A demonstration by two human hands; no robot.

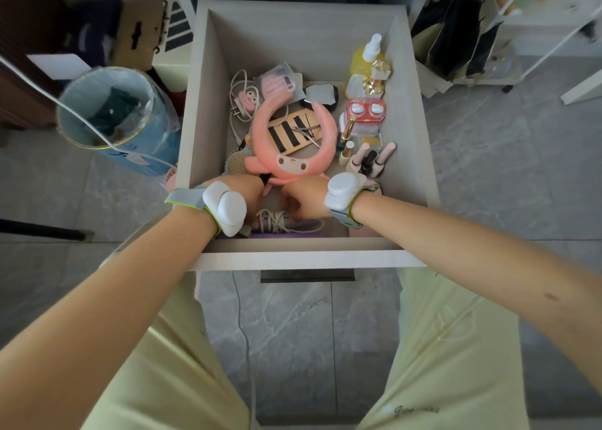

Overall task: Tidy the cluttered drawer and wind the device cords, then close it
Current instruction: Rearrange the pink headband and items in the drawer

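left hand [245, 190] grip hidden | right hand [304, 199] curled on coiled beige cord [275, 222] | pale woodgrain drawer [303, 260]

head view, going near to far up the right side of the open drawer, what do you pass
nail polish bottles → red and white case → gold-capped bottle → yellow spray bottle

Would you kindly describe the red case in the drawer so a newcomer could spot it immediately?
Start at the pale wooden drawer and follow its right wall. Midway along the row of cosmetics, beside the gold lipstick tube, sits the red case; it alone carries two white round caps.
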